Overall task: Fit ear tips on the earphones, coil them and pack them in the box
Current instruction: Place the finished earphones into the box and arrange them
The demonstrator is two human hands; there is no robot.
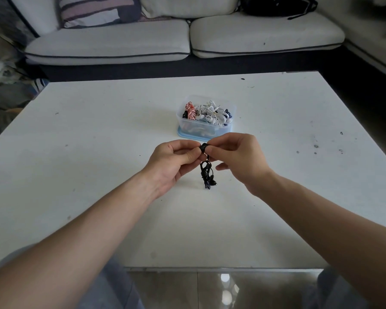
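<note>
White bench [98, 152], scuffed, dark specks; grey sofa [112, 43] behind, striped cushion [98, 10], black bag [276, 5] on it. Clear plastic box [204, 127] on blue lid, mid-bench, full of coiled white, pink, dark earphones. Left hand [172, 161] and right hand [239, 157] pinch black ear tip [203, 147] between them above bench, near box; black earphones [207, 175] dangle below.

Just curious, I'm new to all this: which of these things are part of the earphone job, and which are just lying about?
In the job: black earphones, pinched by left hand and right hand; clear box of coiled earphones.
Lying about: striped cushion, black bag, sofa.
</note>
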